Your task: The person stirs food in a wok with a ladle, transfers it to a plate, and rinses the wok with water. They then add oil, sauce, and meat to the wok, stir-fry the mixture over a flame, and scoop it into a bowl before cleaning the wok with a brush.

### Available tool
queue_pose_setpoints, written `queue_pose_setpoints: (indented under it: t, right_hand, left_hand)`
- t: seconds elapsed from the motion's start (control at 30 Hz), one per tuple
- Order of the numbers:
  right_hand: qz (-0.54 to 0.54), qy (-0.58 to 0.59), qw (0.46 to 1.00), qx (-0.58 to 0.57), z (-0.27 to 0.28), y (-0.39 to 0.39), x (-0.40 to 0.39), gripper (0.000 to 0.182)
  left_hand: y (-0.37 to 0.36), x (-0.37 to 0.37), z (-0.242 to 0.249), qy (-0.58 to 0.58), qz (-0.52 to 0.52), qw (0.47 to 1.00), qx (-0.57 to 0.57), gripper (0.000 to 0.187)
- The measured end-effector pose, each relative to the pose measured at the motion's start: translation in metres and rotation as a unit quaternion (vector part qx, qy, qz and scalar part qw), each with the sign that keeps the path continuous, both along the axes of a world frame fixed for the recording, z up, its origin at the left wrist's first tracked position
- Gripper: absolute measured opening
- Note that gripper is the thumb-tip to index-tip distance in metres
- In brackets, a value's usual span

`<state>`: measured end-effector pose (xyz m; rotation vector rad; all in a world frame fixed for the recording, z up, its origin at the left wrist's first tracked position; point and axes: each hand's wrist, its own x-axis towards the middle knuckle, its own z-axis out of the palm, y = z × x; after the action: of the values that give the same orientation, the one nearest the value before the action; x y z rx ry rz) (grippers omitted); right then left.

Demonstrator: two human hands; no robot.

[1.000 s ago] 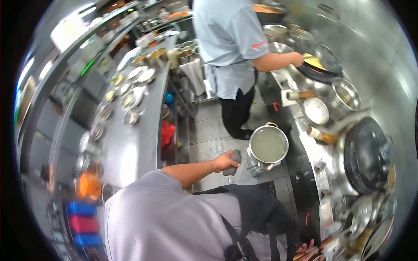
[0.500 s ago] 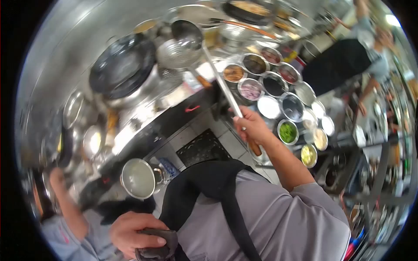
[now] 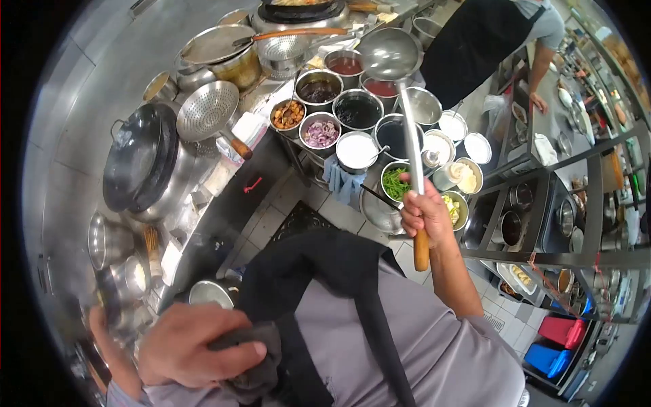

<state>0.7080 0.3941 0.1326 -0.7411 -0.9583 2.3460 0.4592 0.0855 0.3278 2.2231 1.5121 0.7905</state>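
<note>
My right hand [image 3: 428,214] grips a long-handled ladle [image 3: 412,139] just above its wooden end. The ladle's metal bowl hangs over the far right side of a group of seasoning pots. Under the handle sit a pot of chopped greens [image 3: 395,184] and a pot of dark liquid [image 3: 392,132]. At the lower left, my left hand [image 3: 190,342] is closed around a folded dark grey cloth [image 3: 252,359], close to the camera and slightly blurred. Part of the cloth is hidden beneath the fingers.
A black wok [image 3: 139,159] rests on the stove at left, near a perforated strainer [image 3: 207,112]. A large pot [image 3: 220,54] stands behind. A co-worker in a black apron [image 3: 475,41] is at upper right; another person's arm [image 3: 112,346] shows at lower left. Metal shelving [image 3: 536,261] lines the right.
The view has turned toward the seasoning pots. The ladle has swung right, from near the strainer to above the pots. My left hand still holds the cloth and appears larger.
</note>
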Motion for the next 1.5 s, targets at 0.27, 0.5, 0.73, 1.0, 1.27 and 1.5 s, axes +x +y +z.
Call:
queue_pose_setpoints:
  t: [0.27, 0.5, 0.73, 1.0, 1.27, 1.5]
  right_hand:
    - [-0.025, 0.131, 0.99, -0.045, -0.007, 0.077, 0.035, 0.041]
    - [-0.015, 0.194, 0.979, -0.064, -0.023, 0.084, 0.061, 0.05]
    - [0.049, 0.168, 0.984, -0.023, -0.006, 0.077, 0.004, 0.047]
    - [0.236, 0.126, 0.962, 0.047, -0.003, 0.048, -0.157, 0.043]
    - [0.068, -0.068, 0.989, 0.108, -0.09, 0.169, -0.331, 0.043]
    - [0.15, -0.171, 0.967, 0.11, -0.161, 0.238, -0.461, 0.022]
  left_hand:
    - [0.051, -0.004, 0.006, 0.145, 0.194, 0.962, -0.129, 0.057]
    - [0.08, -0.083, -0.151, -0.246, 0.263, 0.881, -0.305, 0.068]
    - [0.271, -0.036, -0.203, -0.689, 0.092, 0.698, -0.173, 0.059]
    - [0.302, -0.079, -0.145, -0.607, 0.103, 0.788, -0.012, 0.051]
    - [0.151, -0.204, -0.1, -0.305, 0.397, 0.865, 0.032, 0.089]
    - [0.011, -0.147, -0.122, -0.378, 0.455, 0.799, -0.109, 0.09]
